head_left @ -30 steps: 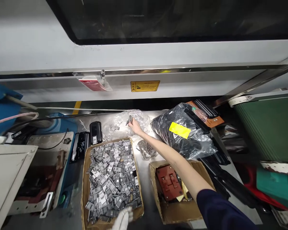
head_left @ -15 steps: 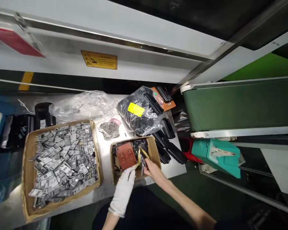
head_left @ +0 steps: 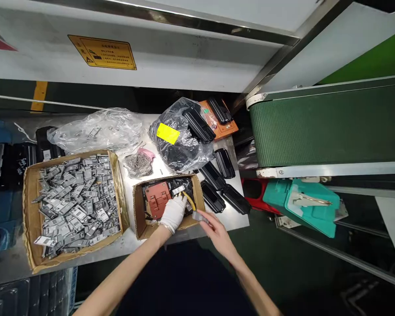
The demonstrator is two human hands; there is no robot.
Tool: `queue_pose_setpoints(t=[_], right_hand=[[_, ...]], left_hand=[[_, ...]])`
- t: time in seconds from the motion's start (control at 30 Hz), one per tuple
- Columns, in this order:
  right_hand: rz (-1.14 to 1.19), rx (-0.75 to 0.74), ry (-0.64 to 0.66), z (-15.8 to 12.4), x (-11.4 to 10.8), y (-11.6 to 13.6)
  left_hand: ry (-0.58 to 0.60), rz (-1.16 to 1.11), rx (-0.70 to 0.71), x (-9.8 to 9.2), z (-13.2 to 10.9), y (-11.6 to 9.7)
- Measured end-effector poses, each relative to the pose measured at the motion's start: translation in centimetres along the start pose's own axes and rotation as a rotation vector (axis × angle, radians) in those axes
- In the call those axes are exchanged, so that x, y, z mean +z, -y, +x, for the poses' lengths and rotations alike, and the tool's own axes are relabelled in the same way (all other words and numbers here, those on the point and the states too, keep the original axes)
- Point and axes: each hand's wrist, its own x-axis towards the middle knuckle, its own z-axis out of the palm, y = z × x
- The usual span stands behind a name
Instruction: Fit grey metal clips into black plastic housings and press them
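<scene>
Beside a pale panel and green conveyor, the metal desk bears a carton with the gloved left hand over it, grip unclear, and the right hand pinching a grey clip near its edge.

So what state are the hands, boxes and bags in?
Left hand: gloved, at the smaller box
Right hand: bare, gripping a gray part
Larger box: open, heaped with metal parts
Smaller box: open, reddish block inside
Yellow-labelled bag: filled
Clear bag: crumpled
</scene>
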Motion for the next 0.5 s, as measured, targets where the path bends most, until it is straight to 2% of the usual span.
queue_pose_setpoints(t=[0.1, 0.2, 0.37, 0.5], right_hand=[[0.323, 0.142, -0.037, -3.7, -0.6, -1.1], [0.351, 0.162, -0.087, -5.5, -0.1, -2.4], [0.4, 0.226, -0.158, -5.8, 0.8, -3.2], [0.239, 0.164, -0.151, -5.0, 0.0, -2.1]], left_hand=[[0.024, 0.099, 0.006, 1.2, 2.4, -1.8], [0.038, 0.162, -0.015, 1.7, 3.7, -2.2], [0.027, 0.181, -0.017, 1.4, 4.3, -1.6], [-0.018, 0.126, -0.071, 1.1, 4.2, -1.4]])
